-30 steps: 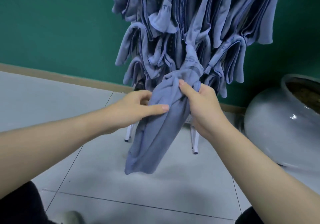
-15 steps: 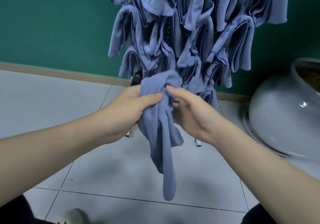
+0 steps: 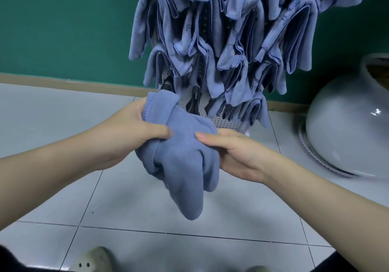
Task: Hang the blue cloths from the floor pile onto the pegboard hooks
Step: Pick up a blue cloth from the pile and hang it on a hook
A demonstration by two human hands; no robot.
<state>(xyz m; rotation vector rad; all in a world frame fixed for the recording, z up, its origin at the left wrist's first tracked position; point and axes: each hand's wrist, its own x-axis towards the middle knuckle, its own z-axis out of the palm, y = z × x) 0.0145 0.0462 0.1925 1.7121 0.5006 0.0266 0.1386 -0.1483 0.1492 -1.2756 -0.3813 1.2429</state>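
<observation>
Cloth (image 3: 181, 156), blue and bunched, is held between both hands in front of the rack. It is gripped by the left hand (image 3: 124, 132) at its upper left, the thumb (image 3: 155, 130) laid across the front of the fabric and the remaining fingers hidden behind a rolled fold that rises above the hand. On the other side it is pinched by the right hand (image 3: 235, 154), whose thumb (image 3: 210, 138) is pressed flat on the front while the fingers are curled beneath and behind the bundle. Below the two grips a loose tail of the cloth is left hanging toward the tiled floor (image 3: 130, 200), clear of it.

Just beyond and above the grip, the pegboard (image 3: 225, 121) is seen only as a pale perforated strip at its foot (most of the panel is covered). Rows of hung cloths (image 3: 210, 40), the same blue, are draped over it from the top of the view down to just above the held one, and a few dark hooks (image 3: 195, 99) are exposed directly behind the raised fold. A green wall (image 3: 63, 29) with a tan skirting strip is set behind the rack. To the right of the grip, well apart, a large pale grey pot (image 3: 345, 137) is stood on the floor. Near the bottom edge, below the hands, the toe of a light perforated shoe (image 3: 92, 259) is visible.
</observation>
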